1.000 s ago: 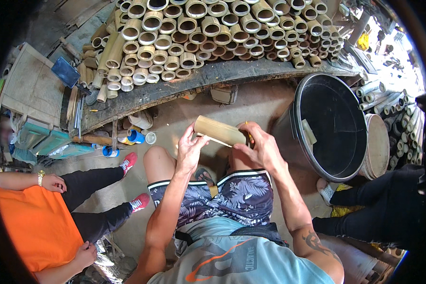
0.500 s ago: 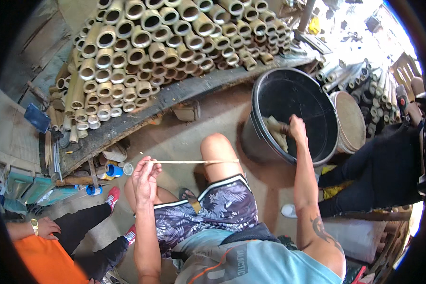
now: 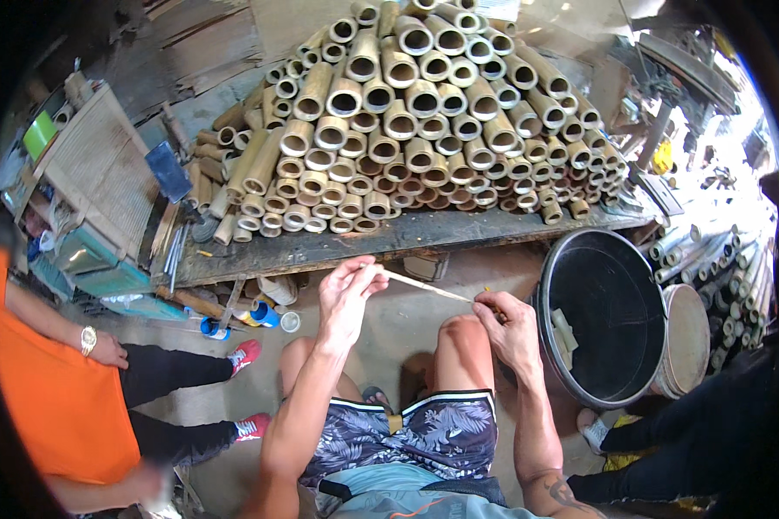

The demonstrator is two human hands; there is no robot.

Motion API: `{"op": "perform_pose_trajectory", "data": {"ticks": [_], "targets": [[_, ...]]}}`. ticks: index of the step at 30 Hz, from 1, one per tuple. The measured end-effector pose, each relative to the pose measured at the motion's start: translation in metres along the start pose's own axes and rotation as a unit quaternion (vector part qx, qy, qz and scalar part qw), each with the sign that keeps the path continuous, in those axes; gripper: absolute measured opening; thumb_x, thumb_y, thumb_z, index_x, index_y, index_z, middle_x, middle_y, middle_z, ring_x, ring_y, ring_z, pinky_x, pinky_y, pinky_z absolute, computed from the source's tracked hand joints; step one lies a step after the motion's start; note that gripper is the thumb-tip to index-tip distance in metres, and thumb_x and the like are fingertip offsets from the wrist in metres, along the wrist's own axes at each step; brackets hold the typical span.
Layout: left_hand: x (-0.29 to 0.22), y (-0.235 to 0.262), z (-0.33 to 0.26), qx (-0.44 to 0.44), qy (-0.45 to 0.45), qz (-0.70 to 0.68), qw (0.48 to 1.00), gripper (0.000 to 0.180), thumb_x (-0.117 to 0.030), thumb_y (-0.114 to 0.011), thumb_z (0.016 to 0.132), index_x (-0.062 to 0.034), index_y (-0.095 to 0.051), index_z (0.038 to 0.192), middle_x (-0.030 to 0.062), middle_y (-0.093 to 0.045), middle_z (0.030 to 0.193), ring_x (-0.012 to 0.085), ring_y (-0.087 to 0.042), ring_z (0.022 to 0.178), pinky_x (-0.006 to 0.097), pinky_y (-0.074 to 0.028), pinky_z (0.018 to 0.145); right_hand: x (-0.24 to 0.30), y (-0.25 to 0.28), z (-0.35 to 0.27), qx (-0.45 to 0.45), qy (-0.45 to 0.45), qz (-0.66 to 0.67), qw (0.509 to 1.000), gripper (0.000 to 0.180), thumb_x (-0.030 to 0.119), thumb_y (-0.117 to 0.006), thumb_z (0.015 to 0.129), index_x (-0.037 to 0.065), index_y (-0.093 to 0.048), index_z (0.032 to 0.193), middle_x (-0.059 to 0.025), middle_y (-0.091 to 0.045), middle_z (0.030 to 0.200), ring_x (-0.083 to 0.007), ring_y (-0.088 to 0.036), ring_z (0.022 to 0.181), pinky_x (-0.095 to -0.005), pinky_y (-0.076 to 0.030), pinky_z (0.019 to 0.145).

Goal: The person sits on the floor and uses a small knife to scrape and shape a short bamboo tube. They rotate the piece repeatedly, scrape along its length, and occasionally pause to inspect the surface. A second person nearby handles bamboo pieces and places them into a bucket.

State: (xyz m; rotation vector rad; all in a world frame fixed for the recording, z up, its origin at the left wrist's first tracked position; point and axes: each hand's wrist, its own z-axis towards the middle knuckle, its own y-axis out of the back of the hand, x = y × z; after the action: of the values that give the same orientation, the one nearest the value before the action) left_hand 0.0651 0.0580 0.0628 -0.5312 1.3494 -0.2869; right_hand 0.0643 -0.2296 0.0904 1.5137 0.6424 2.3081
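Thin stick (image 3: 424, 286) held mid-air just in front of the worktop's (image 3: 459, 227) front edge, roughly level. Hands apart: left hand (image 3: 342, 303) pinches one end in its fingertips, right hand (image 3: 509, 329) closed at the other; can't tell how firm, or what the small yellow bit (image 3: 486, 290) there is.

Main risk: snapping or bowing, if the hands push inward or twist unevenly, since the middle looks unsupported. A loose pinch could drop it to the floor (image 3: 389, 330). The left hand is near the front edge; knocking it might set the bamboo tubes (image 3: 314, 88) rolling, lowest ones lying close to that edge. Right hand swinging outward could clip the black bin (image 3: 614, 303) off the right-hand end.
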Motion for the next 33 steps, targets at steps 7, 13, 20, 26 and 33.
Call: {"op": "perform_pose_trajectory", "data": {"ticks": [7, 13, 20, 26, 33], "targets": [[-0.106, -0.024, 0.133, -0.062, -0.358, 0.406, 0.838, 0.047, -0.019, -0.071, 0.099, 0.0013, -0.056, 0.138, 0.0136, -0.065, 0.113, 0.0182, -0.066, 0.093, 0.031, -0.055, 0.080, -0.009, -0.009, 0.004, -0.134, -0.090, 0.119, 0.980, 0.010, 0.006, -0.072, 0.097, -0.003, -0.072, 0.101, -0.0034, -0.064, 0.084, -0.0094, -0.055, 0.075, -0.0259, -0.044, 0.068], [-0.179, -0.031, 0.256, -0.250, -0.117, 0.629, 0.727, 0.082, -0.052, -0.075, 0.085, -0.0033, -0.053, 0.147, 0.0273, -0.060, 0.141, 0.0402, -0.056, 0.134, 0.050, -0.041, 0.115, -0.006, -0.018, 0.002, -0.134, -0.062, 0.127, 0.981, 0.013, 0.011, -0.071, 0.099, -0.001, -0.072, 0.101, 0.0024, -0.060, 0.081, -0.0060, -0.051, 0.076, -0.0233, -0.040, 0.067], [-0.212, -0.004, 0.182, -0.240, -0.267, 0.511, 0.781, 0.058, -0.038, -0.075, 0.090, -0.0043, -0.064, 0.136, 0.0192, -0.070, 0.124, 0.0289, -0.069, 0.113, 0.043, -0.058, 0.094, -0.016, 0.002, -0.005, -0.175, -0.030, 0.094, 0.980, 0.007, 0.004, -0.070, 0.096, -0.003, -0.071, 0.098, -0.0033, -0.061, 0.082, -0.0106, -0.054, 0.077, -0.0261, -0.044, 0.071], [-0.124, 0.050, -0.013, -0.094, -0.178, 0.162, 0.966, 0.049, -0.014, -0.062, 0.100, 0.0010, -0.053, 0.146, 0.0159, -0.059, 0.140, 0.0262, -0.066, 0.119, 0.042, -0.061, 0.094, -0.039, 0.033, -0.020, -0.105, -0.104, 0.125, 0.981, 0.015, 0.012, -0.068, 0.099, -0.003, -0.071, 0.099, 0.0005, -0.062, 0.084, -0.0082, -0.053, 0.079, -0.0239, -0.041, 0.070], [0.037, 0.063, -0.090, 0.010, 0.133, 0.101, 0.986, 0.045, -0.008, -0.056, 0.104, -0.0006, -0.050, 0.148, 0.0106, -0.063, 0.132, 0.0187, -0.066, 0.115, 0.041, -0.062, 0.094, -0.045, 0.004, -0.019, 0.141, -0.134, 0.070, 0.978, 0.021, 0.016, -0.071, 0.094, -0.002, -0.076, 0.104, -0.0101, -0.073, 0.092, -0.0185, -0.067, 0.087, -0.0341, -0.052, 0.081]]}}
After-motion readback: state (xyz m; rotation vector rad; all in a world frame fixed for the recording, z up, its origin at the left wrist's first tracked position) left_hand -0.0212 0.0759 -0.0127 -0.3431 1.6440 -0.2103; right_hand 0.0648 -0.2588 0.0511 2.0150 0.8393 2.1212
